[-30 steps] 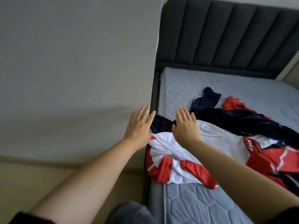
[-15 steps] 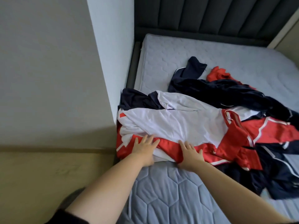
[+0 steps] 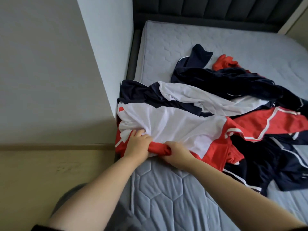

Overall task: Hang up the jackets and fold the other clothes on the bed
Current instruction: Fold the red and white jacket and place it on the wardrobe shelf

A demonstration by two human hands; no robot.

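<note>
One wide bed (image 3: 166, 197) with a grey quilted mattress fills most of the view, its dark padded headboard (image 3: 216, 9) at the far end and a pale wall (image 3: 41, 64) close along its left side, above a strip of yellowish floor (image 3: 33, 172); across the middle of the mattress sprawls a heap of clothes in navy, white and red, unfolded and overlapping; a navy garment (image 3: 233, 77) lies at the far side of the heap with a crumpled red piece (image 3: 224, 61) touching its far edge, and a striped navy garment (image 3: 275, 172) spreads toward the near right; nearest the person, at the left edge of the bed by the wall's corner, lies a white garment with red trim (image 3: 175, 124), jacket or shirt I cannot tell, partly on top of the others; two bare forearms reach in from below to its near hem; the left hand (image 3: 137, 145) has its fingers curled into the white cloth, gathering folds; the right hand (image 3: 176, 151), just beside it, has its fingers wrapped round the bunched red hem.
</note>
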